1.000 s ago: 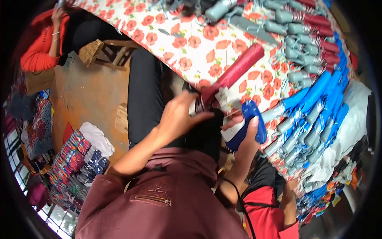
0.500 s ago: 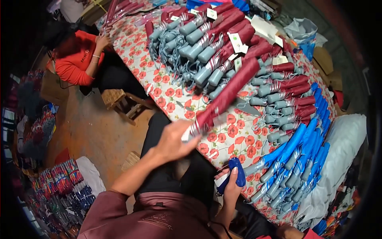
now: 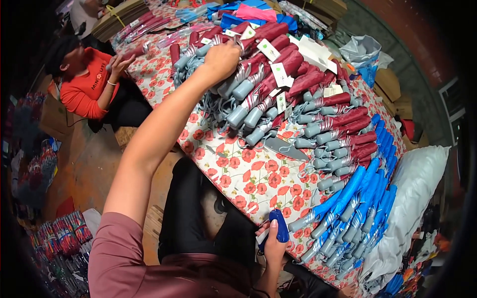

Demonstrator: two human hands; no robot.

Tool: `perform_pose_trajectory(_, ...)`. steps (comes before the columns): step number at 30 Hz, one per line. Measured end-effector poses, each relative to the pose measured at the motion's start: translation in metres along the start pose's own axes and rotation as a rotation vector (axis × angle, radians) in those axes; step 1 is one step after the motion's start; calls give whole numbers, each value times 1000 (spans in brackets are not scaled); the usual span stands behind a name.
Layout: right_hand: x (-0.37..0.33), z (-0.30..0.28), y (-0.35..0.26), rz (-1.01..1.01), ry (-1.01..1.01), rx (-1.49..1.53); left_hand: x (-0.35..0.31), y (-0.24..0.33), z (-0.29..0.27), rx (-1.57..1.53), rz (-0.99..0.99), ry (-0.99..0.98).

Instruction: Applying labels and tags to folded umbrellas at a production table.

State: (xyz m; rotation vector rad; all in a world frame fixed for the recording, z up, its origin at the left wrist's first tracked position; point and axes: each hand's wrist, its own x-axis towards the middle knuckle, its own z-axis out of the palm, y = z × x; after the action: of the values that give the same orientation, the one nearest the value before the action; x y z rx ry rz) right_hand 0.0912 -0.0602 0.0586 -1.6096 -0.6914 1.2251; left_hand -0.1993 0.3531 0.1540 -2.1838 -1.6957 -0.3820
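Left hand (image 3: 221, 58): reaching far out over the worktop (image 3: 248, 181), fingers closing down on a maroon folded umbrella (image 3: 248, 47) atop the heap, laying it with the handles facing the same way.
Right hand (image 3: 274, 244): staying at the near edge, fingers gripping a blue tool (image 3: 279, 226), kept ready.
Blue umbrellas (image 3: 357, 198): lying in a separate row, sorted by colour.
Co-worker's sleeve (image 3: 82, 94): orange, beside the far end.
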Motion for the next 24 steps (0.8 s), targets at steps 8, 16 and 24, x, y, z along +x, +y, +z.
perform_pose_trajectory(8,6,0,8,2,-76,-91,-35,-6,18,-165,-57,320)
perform_pose_trajectory(16,5,10,-1,33,-66,-32,-174,74,-38,-1641,-961,-43)
perform_pose_trajectory(24,-1,30,-9,-79,-189,-75,-337,177,-42,-2382,-931,-404)
